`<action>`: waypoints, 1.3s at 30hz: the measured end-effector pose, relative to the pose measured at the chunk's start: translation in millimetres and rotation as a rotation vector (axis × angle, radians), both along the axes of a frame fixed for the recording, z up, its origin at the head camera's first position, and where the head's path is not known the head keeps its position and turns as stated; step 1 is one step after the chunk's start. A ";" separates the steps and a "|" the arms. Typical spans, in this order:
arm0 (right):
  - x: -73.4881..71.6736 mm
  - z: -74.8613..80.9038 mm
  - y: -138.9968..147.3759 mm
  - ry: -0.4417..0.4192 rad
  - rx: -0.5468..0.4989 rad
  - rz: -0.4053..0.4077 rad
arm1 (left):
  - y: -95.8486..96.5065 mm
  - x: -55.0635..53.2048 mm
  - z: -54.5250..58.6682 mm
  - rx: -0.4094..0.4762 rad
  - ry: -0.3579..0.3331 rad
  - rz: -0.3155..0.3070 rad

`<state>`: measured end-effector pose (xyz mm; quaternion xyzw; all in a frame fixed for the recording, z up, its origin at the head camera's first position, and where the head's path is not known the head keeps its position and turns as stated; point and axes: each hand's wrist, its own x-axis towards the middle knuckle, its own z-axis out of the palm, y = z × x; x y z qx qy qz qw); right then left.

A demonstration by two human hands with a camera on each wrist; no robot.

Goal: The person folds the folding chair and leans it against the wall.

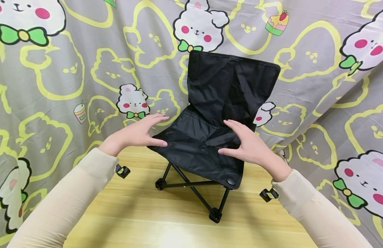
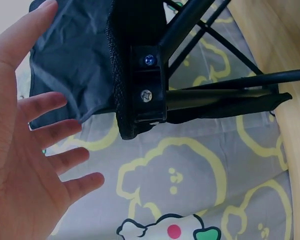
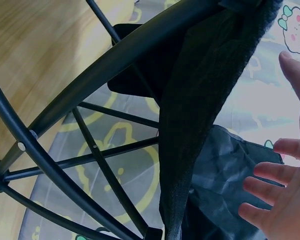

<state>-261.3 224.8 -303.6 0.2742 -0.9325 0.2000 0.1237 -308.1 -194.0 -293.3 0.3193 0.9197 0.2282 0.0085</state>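
A black folding chair (image 1: 206,148) stands unfolded and upright, with its fabric backrest (image 1: 231,86) to the rear and crossed metal legs (image 1: 194,193) under the seat. My left hand (image 1: 138,132) is held over the seat's left side, thumb and fingers spread, holding nothing. Over the right side of the seat is my right hand (image 1: 247,143), likewise spread and holding nothing. In the left wrist view a seat corner bracket (image 2: 149,80) with two screws shows beyond the fingers. The right wrist view shows the crossed leg tubes (image 3: 60,165) below the seat fabric (image 3: 190,125).
The chair stands on a light wood-patterned surface (image 1: 141,220). Behind and on both sides hangs a grey curtain (image 1: 110,65) with yellow outlines and white cartoon animals. A black clip (image 1: 122,171) sits by the left cuff, and another black clip (image 1: 268,195) by the right.
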 end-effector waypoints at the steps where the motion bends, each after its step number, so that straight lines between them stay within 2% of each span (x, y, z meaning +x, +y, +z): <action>1: -0.2 -0.1 0.4 0.002 -0.006 0.007 | -0.8 -0.2 0.1 0.002 -0.002 -0.003; 17: 4.6 -5.9 3.6 0.044 -0.013 0.077 | -13.8 1.8 -5.4 0.041 -0.050 0.002; 26: 10.4 -8.8 3.9 0.048 -0.017 0.129 | -16.3 4.2 -13.5 0.060 -0.023 -0.051; 36: 16.7 -16.4 7.6 0.054 -0.015 0.175 | -15.8 4.7 -21.4 0.058 -0.032 -0.062; 39: 19.1 -17.6 8.6 0.030 -0.012 0.185 | -16.6 3.8 -23.0 0.054 -0.038 -0.066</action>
